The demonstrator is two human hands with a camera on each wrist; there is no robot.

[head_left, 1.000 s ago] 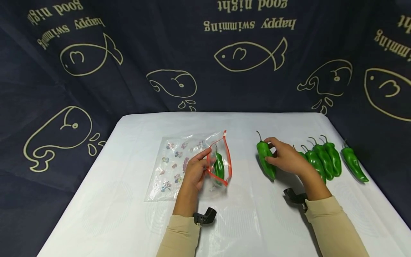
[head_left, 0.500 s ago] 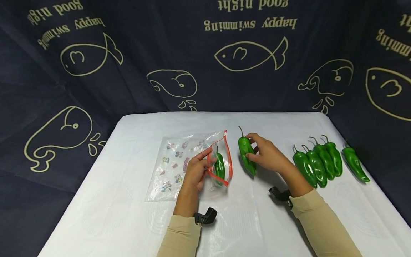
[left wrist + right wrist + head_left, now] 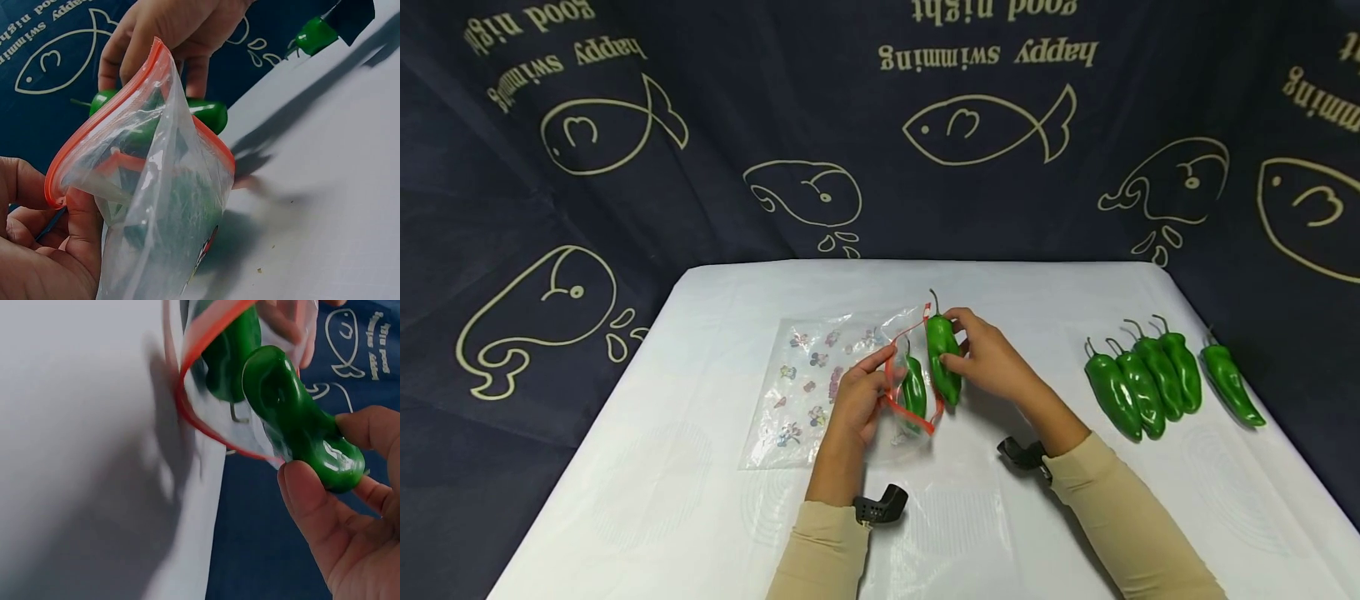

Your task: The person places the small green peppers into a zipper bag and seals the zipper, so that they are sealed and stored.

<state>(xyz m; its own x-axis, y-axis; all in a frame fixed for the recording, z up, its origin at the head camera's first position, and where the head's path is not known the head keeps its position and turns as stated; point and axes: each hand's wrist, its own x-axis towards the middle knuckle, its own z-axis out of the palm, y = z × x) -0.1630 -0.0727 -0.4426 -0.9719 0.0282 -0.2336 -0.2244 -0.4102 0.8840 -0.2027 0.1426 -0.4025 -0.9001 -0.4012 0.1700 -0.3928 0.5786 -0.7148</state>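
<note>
My left hand [image 3: 855,400] pinches the rim of a clear zip bag [image 3: 767,417] with cartoon prints, and its red-edged mouth stands open to the right. Inside the bag lies one green pepper [image 3: 913,387]. Between the thumb and fingers of my right hand [image 3: 988,350] is a second green pepper [image 3: 942,354], its stem pointing away from me. That pepper overlaps the bag's mouth in the head view. In the right wrist view the held pepper [image 3: 281,406] is right at the red rim [image 3: 187,394], with the bagged pepper [image 3: 228,356] behind the rim.
Several green peppers [image 3: 1138,387] lie side by side on the right of the white table [image 3: 662,500]. Another green pepper [image 3: 1228,385] lies apart, near the table's right edge. A dark blue cloth [image 3: 880,208] with fish and whale drawings hangs behind the table.
My right hand has carried the pepper leftward from beside the row to the bag's mouth. The left hand and bag have stayed in place.
</note>
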